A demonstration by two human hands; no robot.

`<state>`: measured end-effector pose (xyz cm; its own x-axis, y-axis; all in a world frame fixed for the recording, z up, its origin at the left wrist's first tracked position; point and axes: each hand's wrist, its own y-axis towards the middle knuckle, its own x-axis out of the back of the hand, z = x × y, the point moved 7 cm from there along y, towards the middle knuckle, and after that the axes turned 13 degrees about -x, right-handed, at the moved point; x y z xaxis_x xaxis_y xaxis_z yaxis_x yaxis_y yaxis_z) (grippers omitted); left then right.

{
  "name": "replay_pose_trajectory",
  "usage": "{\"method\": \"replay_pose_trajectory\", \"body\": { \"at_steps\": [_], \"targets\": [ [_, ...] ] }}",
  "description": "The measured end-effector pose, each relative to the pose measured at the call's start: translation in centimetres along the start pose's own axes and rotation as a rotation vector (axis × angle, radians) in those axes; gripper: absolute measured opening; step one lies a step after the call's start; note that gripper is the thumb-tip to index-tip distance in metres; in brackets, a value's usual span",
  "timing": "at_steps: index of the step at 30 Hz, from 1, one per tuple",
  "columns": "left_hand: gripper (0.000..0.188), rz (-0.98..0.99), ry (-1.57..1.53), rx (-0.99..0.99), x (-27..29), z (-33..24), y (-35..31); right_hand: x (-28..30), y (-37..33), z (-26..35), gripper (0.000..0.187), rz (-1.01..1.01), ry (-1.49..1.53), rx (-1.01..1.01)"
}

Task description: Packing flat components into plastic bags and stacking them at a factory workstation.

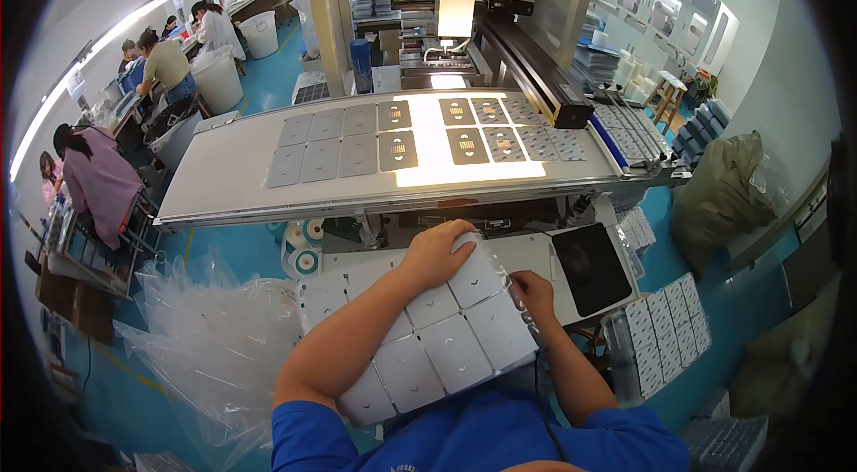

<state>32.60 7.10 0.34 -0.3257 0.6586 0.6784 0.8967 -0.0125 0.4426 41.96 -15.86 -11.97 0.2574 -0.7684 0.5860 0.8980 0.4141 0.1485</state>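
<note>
Grey sheet under palm-down left hand

White lettering on blue shirt, cut off, unreadable, chevron marks on grey panels

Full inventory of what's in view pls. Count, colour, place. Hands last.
Panel sheets: stack, count unclear, pale grey, under the hands
Machine: one, beige frame, top centre
Worktable: one, whitish, below the machine
Cards: over a dozen, grey and dark, on the worktable
Mat: one, black, right of the hands
Dotted sheets: stack, white, lower right
Plastic film: heap, clear, lower left
Sack: one, olive-brown, right
Stool: one, wooden, back right
Bins: at least three, white, back left
Co-workers: several, mixed clothing, left
Left hand: one, bare, sheets' top edge
Right hand: one, bare, sheets' right edge
</note>
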Motion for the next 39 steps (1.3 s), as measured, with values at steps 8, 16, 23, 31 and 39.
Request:
{"method": "replay_pose_trajectory", "body": {
  "at_steps": [8, 16, 23, 31, 39],
  "targets": [
    [0.027, -0.088, -0.083, 0.015, 1.2, -1.0, 0.2, 0.6, 0.7, -1.5, 0.018, 0.051, 0.368, -0.2],
    [0.022, -0.239, -0.159, 0.061, 2.8, -1.7, 0.0, 4.3, 0.0, 13.5, 0.029, 0.496, 0.163, -0.209],
    [0.022, -0.366, -0.067, -0.005, 5.6, -3.2, 0.7, 3.6, -0.4, 15.5, 0.026, 0.543, 0.041, -0.137],
    [0.03, -0.683, -0.228, 0.015, 20.2, -1.8, -2.3, 7.0, -2.9, 19.2, 0.016, 0.283, 0.155, 0.203],
    [0.055, 0.139, -0.434, 0.42, 16.5, 2.9, -15.6, 6.9, -2.8, 16.5, 0.012, 0.204, 0.29, 0.244]
  ]
}}
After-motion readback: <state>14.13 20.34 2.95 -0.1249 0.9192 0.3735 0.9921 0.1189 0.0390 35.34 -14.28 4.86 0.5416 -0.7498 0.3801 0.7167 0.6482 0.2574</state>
